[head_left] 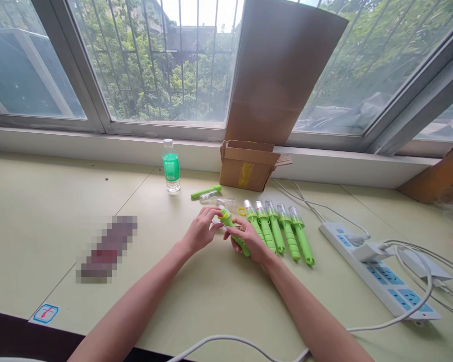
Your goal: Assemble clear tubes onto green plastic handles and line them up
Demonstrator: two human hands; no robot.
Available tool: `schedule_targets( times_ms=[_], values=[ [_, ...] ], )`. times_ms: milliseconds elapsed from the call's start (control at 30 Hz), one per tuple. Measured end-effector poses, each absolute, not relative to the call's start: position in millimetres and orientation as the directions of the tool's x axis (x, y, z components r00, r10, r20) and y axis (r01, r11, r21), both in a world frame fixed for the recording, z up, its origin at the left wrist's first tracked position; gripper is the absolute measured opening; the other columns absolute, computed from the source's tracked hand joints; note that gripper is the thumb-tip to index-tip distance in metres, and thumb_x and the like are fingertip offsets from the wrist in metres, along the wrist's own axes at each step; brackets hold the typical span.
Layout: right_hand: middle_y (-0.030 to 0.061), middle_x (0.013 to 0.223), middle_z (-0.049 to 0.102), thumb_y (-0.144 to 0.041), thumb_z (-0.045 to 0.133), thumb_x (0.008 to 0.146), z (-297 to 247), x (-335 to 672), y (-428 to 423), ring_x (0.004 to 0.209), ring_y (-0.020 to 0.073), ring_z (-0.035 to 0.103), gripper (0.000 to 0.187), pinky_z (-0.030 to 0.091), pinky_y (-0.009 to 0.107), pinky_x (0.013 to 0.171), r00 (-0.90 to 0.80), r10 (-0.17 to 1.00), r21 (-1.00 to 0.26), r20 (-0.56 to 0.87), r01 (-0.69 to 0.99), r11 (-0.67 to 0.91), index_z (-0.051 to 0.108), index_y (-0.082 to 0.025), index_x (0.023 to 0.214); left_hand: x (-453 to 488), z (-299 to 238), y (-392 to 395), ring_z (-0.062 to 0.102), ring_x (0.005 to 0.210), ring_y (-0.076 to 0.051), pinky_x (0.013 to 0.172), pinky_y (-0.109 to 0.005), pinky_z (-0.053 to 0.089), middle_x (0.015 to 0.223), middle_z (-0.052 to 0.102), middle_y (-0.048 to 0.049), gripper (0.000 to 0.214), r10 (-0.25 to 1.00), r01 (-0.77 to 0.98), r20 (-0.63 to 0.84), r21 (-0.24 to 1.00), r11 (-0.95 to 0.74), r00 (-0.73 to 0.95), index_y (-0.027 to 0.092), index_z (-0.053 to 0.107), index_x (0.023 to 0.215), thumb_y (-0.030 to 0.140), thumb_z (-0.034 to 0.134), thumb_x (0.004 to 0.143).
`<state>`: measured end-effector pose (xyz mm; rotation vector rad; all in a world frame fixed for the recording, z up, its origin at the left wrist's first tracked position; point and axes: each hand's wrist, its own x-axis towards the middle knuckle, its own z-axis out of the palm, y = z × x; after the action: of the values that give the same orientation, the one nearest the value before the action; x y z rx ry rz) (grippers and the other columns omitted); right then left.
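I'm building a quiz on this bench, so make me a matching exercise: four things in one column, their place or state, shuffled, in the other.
1. water bottle
2. cardboard box
3. power strip
4. green stick

A. white, adapter plugged in
B. gripped by right hand, left hand at its tip
C. upright, green label
D. flaps open, by the sill

Pairs: 1-C, 2-D, 3-A, 4-B.

Pale-green table point(60, 201): bottle point(171, 168), carton point(247, 171), five green sticks point(275, 229), power strip point(381, 274).
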<state>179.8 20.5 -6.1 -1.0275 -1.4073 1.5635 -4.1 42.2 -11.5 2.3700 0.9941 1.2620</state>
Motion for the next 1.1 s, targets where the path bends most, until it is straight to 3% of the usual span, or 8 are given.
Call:
schedule_targets(
  times_ms=[300,400,733,933,1100],
  values=[
    [0.0046,0.079,0.065,-0.047,0.058,0.081,-4.1,178.4,18.5,0.052,0.0104,0.054,0.033,0.04,0.022,0.044,-0.436,0.898,-0.992,-0.056,-0.077,-0.099,0.06,-0.017,0.094,-9.0,-2.9,40.3,0.05,0.111,-0.022,0.073,-0.035,0.057,0.118,0.053,-0.0074,0.024,0.694,0.377,0.598,0.583,-0.72,0.401,0.022,0.05,0.1,0.024,0.062,0.079],
    [0.0048,0.08,0.065,-0.048,0.058,0.081,-3.5,178.7,18.4,0.053,0.0109,0.055,0.033,0.04,0.022,0.044,-0.442,0.895,-0.992,-0.063,-0.074,-0.106,0.061,-0.017,0.093,-9.8,-3.7,41.9,0.051,0.11,-0.023,0.074,-0.036,0.056,0.117,0.055,-0.0075,0.027,0.681,0.404,0.609,0.549,-0.732,0.407,0.022,0.051,0.098,0.024,0.066,0.076],
    [0.0035,0.077,0.063,-0.051,0.056,0.081,-4.9,176.1,18.7,0.05,0.0109,0.055,0.039,0.044,0.024,0.045,-0.405,0.914,-0.999,-0.038,-0.005,-0.044,0.06,-0.018,0.102,-12.5,-10.3,45.7,0.055,0.101,-0.02,0.076,-0.037,0.054,0.107,0.061,-0.0055,0.01,0.643,0.476,0.679,0.46,-0.749,0.355,0.02,0.053,0.089,0.017,0.058,0.082],
    [-0.0017,0.065,0.059,-0.05,0.059,0.078,-9.0,173.8,20.1,0.038,0.0073,0.044,0.037,0.033,0.019,0.033,-0.367,0.929,-0.998,-0.053,0.039,-0.041,0.055,-0.02,0.101,-10.8,-13.8,46.6,0.056,0.101,-0.021,0.076,-0.038,0.055,0.106,0.061,-0.0064,0.012,0.614,0.469,0.71,0.437,-0.768,0.345,0.021,0.055,0.094,0.019,0.058,0.082],
    [-0.0025,0.064,0.061,-0.045,0.069,0.07,-11.3,175.6,21.5,0.038,0.0076,0.045,0.04,0.033,0.019,0.034,-0.334,0.94,-0.997,-0.074,0.028,-0.069,0.05,-0.021,0.095,-7.3,-15.0,45.2,0.057,0.102,-0.02,0.076,-0.038,0.056,0.105,0.061,-0.0065,0.013,0.619,0.464,0.72,0.452,-0.762,0.314,0.021,0.054,0.093,0.021,0.06,0.081]
  ],
)
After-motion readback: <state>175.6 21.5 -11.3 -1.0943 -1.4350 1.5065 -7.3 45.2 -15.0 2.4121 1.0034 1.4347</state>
